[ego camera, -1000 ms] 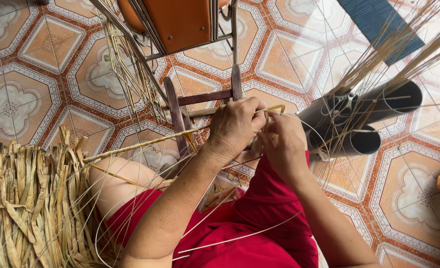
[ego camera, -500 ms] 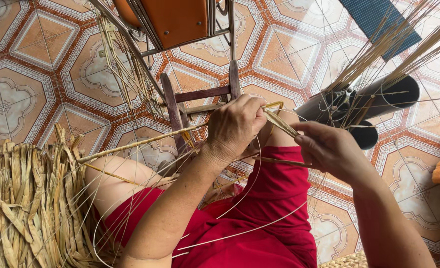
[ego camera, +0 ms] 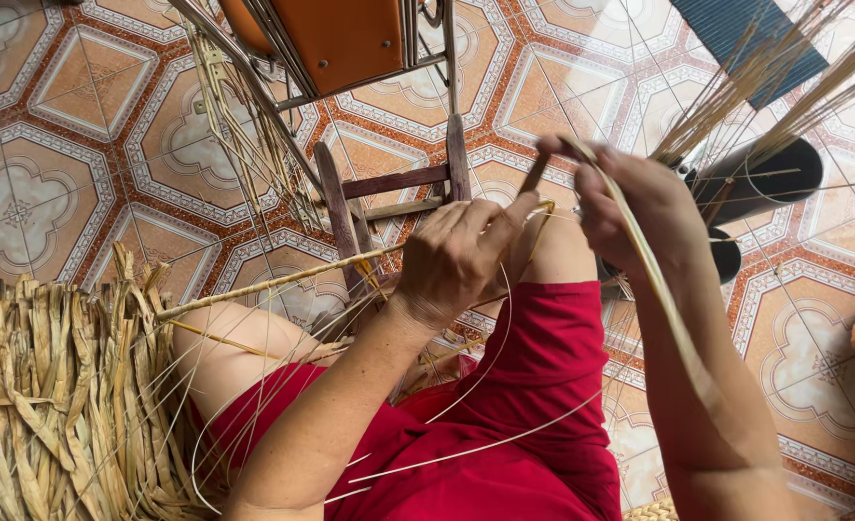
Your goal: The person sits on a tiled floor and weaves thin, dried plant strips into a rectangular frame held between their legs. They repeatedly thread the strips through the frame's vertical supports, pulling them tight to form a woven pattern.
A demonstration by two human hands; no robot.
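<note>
Straw strand (ego camera: 640, 260) at frame centre-right, pinched in right hand (ego camera: 635, 207), fingers closed on it. Left hand (ego camera: 456, 256) fingers curled round thin strands above red-clad knee; grip detail unclear. Wooden frame (ego camera: 389, 183) behind hands. Straw bundle (ego camera: 51, 396) lower left, cut off. Black tubes (ego camera: 760, 178) right, partly hidden by stalks.

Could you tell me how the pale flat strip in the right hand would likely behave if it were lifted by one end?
The flat strip in the right hand probably flops: it curves along the forearm. It looks thin, so likely light. Dry fibre like this may crease if folded sharply.
</note>
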